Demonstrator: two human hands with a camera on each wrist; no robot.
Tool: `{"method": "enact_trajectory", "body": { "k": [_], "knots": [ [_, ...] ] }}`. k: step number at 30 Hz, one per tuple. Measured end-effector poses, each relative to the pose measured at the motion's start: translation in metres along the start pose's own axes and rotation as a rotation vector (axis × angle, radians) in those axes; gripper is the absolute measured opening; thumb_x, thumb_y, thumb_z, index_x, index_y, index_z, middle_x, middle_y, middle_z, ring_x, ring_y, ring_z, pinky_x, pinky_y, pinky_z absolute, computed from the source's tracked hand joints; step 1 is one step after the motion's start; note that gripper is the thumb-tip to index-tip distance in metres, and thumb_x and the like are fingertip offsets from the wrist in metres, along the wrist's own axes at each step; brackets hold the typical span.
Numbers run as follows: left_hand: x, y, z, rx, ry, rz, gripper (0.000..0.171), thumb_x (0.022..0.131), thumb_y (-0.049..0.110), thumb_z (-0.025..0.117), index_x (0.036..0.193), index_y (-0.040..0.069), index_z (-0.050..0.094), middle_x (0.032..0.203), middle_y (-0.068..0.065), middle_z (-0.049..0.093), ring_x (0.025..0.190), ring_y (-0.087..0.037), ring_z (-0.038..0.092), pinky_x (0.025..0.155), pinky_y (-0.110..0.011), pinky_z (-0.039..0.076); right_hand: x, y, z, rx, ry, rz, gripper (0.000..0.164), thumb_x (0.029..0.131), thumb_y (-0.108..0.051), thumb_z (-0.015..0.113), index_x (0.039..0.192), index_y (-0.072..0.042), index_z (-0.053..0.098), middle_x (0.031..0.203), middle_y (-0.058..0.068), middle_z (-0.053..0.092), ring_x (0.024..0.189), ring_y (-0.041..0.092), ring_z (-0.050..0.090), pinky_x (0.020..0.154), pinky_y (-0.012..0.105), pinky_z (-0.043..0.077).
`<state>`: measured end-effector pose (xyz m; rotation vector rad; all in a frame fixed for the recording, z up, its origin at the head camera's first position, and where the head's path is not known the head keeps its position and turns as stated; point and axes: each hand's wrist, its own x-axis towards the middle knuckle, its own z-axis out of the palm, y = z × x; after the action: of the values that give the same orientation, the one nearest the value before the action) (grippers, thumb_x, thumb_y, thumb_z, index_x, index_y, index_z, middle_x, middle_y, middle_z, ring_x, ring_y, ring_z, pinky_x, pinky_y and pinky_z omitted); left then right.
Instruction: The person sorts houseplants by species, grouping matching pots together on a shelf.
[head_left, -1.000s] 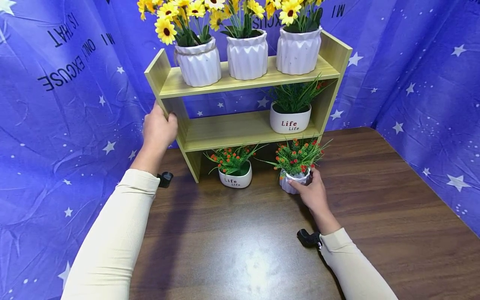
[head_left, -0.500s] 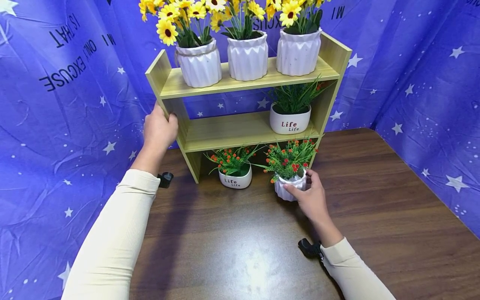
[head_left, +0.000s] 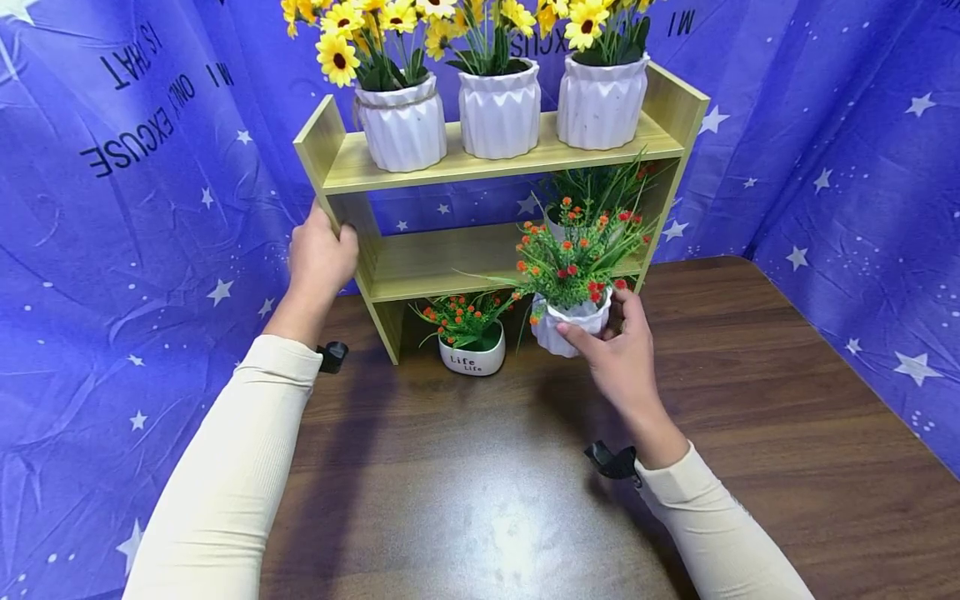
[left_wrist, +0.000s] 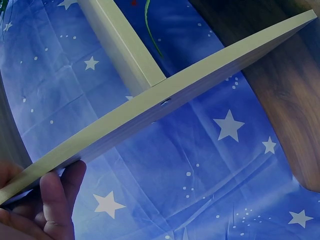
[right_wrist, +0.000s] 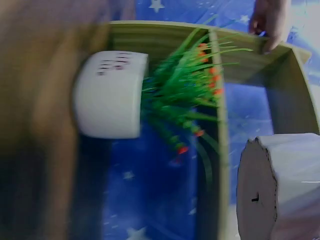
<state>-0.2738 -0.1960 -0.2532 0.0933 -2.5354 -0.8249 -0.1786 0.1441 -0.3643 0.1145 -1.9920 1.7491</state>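
My left hand (head_left: 321,260) grips the left side panel (head_left: 318,158) of a light wooden shelf, its thumb on the inner face; in the left wrist view, fingers (left_wrist: 56,202) wrap the panel's edge. My right hand (head_left: 624,358) holds a white pleated flowerpot (head_left: 562,333) with red and orange flowers (head_left: 573,262), thumb in front and fingers at its right side. This pot hangs above the table before the shelf, partly hiding a white pot of grass (head_left: 555,218) on the middle board. The right wrist view shows the held pot's underside (right_wrist: 255,192).
Three white pots of yellow flowers, including a middle one (head_left: 500,112), stand on the top board. An oval white pot lettered "Life" (head_left: 472,358) sits under the shelf at left. Blue star-printed cloth (head_left: 847,125) surrounds the brown wooden table (head_left: 450,467).
My right hand has slid the pleated flowerpot left and toward me, then raised it off the table to the front of the middle board. My left hand stays on the shelf.
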Motion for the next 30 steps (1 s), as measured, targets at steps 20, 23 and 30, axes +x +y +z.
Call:
{"method": "enact_trajectory", "body": {
  "k": [20, 23, 30],
  "knots": [
    [0.001, 0.001, -0.001, 0.02, -0.03, -0.027, 0.033, 0.095, 0.021, 0.047, 0.125, 0.006, 0.049, 0.117, -0.03, 0.064, 0.111, -0.051, 0.059, 0.084, -0.062, 0.043, 0.067, -0.013, 0.08, -0.086, -0.098, -0.007, 0.077, 0.077, -0.029, 0.086, 0.139, -0.003, 0.047, 0.128, 0.014, 0.057, 0.113, 0.024, 0.055, 0.093, 0.039, 0.046],
    [0.0, 0.001, -0.002, 0.021, -0.028, -0.033, 0.034, 0.096, 0.021, 0.047, 0.126, 0.006, 0.049, 0.117, -0.029, 0.064, 0.112, -0.051, 0.058, 0.085, -0.062, 0.043, 0.072, -0.012, 0.083, -0.077, -0.1, -0.001, 0.078, 0.078, -0.028, 0.085, 0.14, -0.003, 0.046, 0.129, 0.014, 0.057, 0.114, 0.024, 0.056, 0.095, 0.039, 0.046],
    [0.0, 0.0, -0.002, 0.018, -0.023, -0.024, 0.035, 0.095, 0.02, 0.047, 0.126, 0.005, 0.049, 0.118, -0.03, 0.064, 0.112, -0.051, 0.058, 0.085, -0.063, 0.043, 0.079, -0.008, 0.09, -0.073, -0.089, 0.003, 0.076, 0.077, -0.027, 0.086, 0.137, -0.003, 0.047, 0.127, 0.012, 0.057, 0.111, 0.023, 0.056, 0.093, 0.037, 0.045]
  ]
}}
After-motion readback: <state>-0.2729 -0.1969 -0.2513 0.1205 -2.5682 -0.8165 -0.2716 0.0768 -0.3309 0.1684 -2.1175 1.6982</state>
